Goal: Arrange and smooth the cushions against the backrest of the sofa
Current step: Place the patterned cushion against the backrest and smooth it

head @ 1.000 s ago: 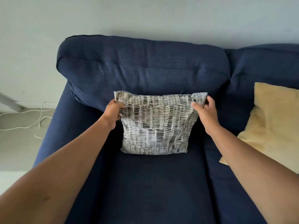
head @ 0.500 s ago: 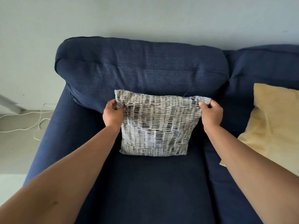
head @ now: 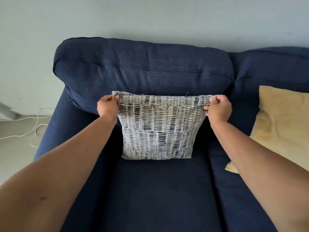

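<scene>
A grey-and-white patterned cushion (head: 158, 129) stands upright on the navy sofa seat (head: 150, 195), leaning on the backrest (head: 142, 69). My left hand (head: 107, 107) pinches its top left corner, and my right hand (head: 218, 108) pinches the top right corner. The top edge is stretched taut and wide between them, wider than the bottom edge. A pale yellow cushion (head: 282, 124) leans against the right backrest section, apart from both hands.
The sofa's left armrest (head: 48, 131) borders the seat. Beyond it, white cables (head: 28, 129) lie on the pale floor. A plain wall (head: 150, 19) rises behind the backrest.
Both hands have drawn the cushion's top corners further apart and slightly up, stretching the top edge. The cushion's base has stayed on the seat.
</scene>
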`<state>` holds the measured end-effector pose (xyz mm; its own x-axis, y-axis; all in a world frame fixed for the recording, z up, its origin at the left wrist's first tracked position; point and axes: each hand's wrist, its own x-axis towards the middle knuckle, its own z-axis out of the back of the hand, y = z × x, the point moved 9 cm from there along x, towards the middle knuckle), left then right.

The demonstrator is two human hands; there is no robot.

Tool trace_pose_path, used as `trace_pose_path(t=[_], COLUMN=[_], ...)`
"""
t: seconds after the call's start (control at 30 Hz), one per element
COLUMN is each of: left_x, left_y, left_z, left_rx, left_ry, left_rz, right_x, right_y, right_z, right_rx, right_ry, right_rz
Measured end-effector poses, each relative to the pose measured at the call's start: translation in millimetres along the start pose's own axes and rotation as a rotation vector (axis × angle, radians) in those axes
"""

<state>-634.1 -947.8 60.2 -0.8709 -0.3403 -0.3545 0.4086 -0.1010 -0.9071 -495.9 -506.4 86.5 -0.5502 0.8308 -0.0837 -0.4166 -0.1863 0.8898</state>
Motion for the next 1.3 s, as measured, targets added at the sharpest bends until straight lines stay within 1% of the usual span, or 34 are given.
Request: trace_pose_path(t=[0.07, 0.1, 0.13, 0.17, 0.2, 0.23, 0.27, 0.3, 0.33, 0.4, 0.47, 0.5, 0.53, 0.63, 0.67, 0.73, 0.77, 0.8, 0.83, 0.87, 0.9, 0.93, 0.97, 1.0, 1.03, 1.07, 1.1, 1.13, 1.23, 1.3], left_x=[-8, -15, -25, -39, -58, -79, -100, -119, -131, -135, -117, -101, -84, -47, -43, -45, -51, -58, -66, -70, -69, -65, -57, -51, -49, -48, -47, -45, -43, -44], left_y=[2, 0, -6, -14, -23, -28, -26, -16, -1, 35, 62, 71, 77, 84, 82, 75, 70, 63, 55, 52, 57, 70, 87, 106, 120, 130, 135, 136, 131, 122], left_z=[-2, -2, -1, -2, -7, -18, -34, -51, -68, -96, -110, -112, -111, -102, -101, -100, -98, -92, -79, -60, -39, -21, -11, -8, -9, -11, -12, -12, -12, -13], left_rx=[0.003, 0.049, 0.120, 0.207, 0.300, 0.406, 0.523, 0.637, 0.747, 0.998, 1.220, 1.300, 1.362, 1.494, 1.506, 1.454, 1.391, 1.282, 1.126, 0.957, 0.802, 0.668, 0.558, 0.487, 0.446, 0.413, 0.396, 0.381, 0.275, 0.155], left_ry=[-0.033, -0.066, -0.110, -0.148, -0.162, -0.136, -0.073, 0.014, 0.104, 0.232, 0.280, 0.287, 0.287, 0.256, 0.246, 0.246, 0.238, 0.208, 0.147, 0.067, 0.003, -0.012, 0.022, 0.087, 0.156, 0.210, 0.226, 0.206, 0.079, 0.003], left_rz=[0.004, -0.040, -0.135, -0.283, -0.474, -0.677, -0.861, -0.999, -1.087, -1.146, -1.107, -1.068, -1.021, -0.928, -0.914, -0.891, -0.890, -0.896, -0.884, -0.830, -0.721, -0.571, -0.413, -0.265, -0.151, -0.083, -0.054, -0.048, -0.039, -0.040], right_x=[-9, -16, -24, -35, -49, -65, -81, -97, -110, -133, -141, -134, -119, -58, -47, -45, -51, -58, -63, -65, -65, -65, -62, -59, -58, -60, -61, -61, -61, -60], right_y=[3, 8, 15, 24, 34, 43, 48, 48, 45, 28, 5, -8, -21, -57, -63, -64, -58, -49, -38, -33, -36, -46, -60, -78, -96, -108, -115, -119, -123, -120], right_z=[0, 2, 4, 5, 2, -6, -19, -37, -57, -95, -122, -128, -129, -107, -101, -98, -98, -94, -84, -68, -50, -35, -28, -28, -33, -37, -39, -39, -38, -39], right_rx=[0.029, 0.012, -0.031, -0.096, -0.172, -0.244, -0.308, -0.367, -0.436, -0.609, -0.793, -0.871, -0.937, -1.036, -1.065, -1.070, -1.026, -0.947, -0.813, -0.654, -0.508, -0.393, -0.304, -0.227, -0.165, -0.123, -0.100, -0.071, 0.058, 0.076], right_ry=[-0.029, -0.060, -0.095, -0.127, -0.147, -0.138, -0.084, 0.007, 0.108, 0.278, 0.360, 0.371, 0.368, 0.334, 0.333, 0.350, 0.344, 0.303, 0.223, 0.119, 0.014, -0.051, -0.058, -0.011, 0.066, 0.135, 0.169, 0.170, 0.125, 0.112], right_rz=[0.016, 0.068, 0.152, 0.269, 0.405, 0.539, 0.656, 0.755, 0.842, 1.000, 1.115, 1.125, 1.087, 0.792, 0.729, 0.709, 0.712, 0.704, 0.670, 0.604, 0.512, 0.403, 0.280, 0.152, 0.042, -0.023, -0.047, -0.055, -0.126, -0.162])
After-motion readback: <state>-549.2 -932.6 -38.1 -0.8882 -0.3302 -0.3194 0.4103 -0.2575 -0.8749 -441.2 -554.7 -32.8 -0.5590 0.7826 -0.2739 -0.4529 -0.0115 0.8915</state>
